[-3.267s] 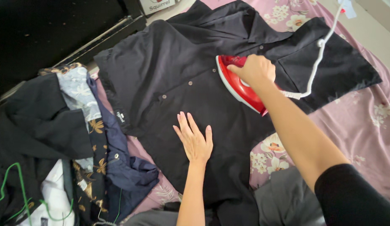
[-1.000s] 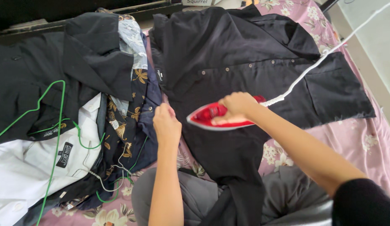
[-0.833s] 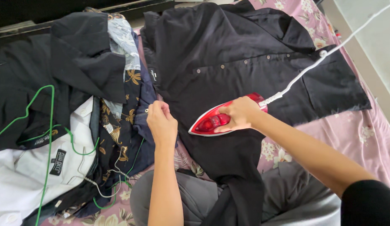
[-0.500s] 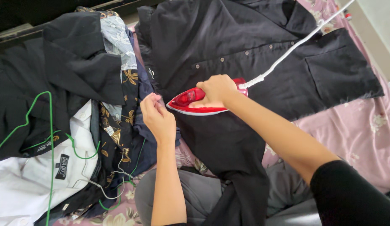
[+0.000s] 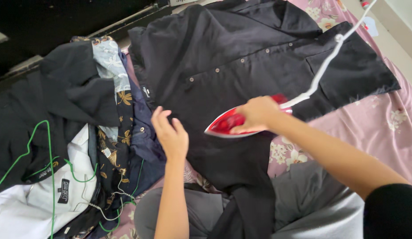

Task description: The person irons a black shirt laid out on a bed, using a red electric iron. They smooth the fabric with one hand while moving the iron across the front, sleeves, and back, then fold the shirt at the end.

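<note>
Far left of the frame there's a heap of clothes (image 5: 82, 132) with 2 green hangers (image 5: 38, 155) tangled in it. At center the left hand (image 5: 170, 135), pinching the hem half a second ago, now hovers loosely curled over the 1 black shirt (image 5: 241, 57) spread across the middle. Right of that, the right hand (image 5: 259, 114) is wrapped round the handle of the 1 red iron (image 5: 228, 124), which has slid down to the shirt's lower edge, white cord (image 5: 325, 66) running to the upper right.

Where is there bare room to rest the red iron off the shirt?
Bare pink floral sheet lies right of the black button-up shirt, beyond the right hand gripping the red iron. Left of the left hand, piled clothes and green wire hangers crowd everything.
</note>
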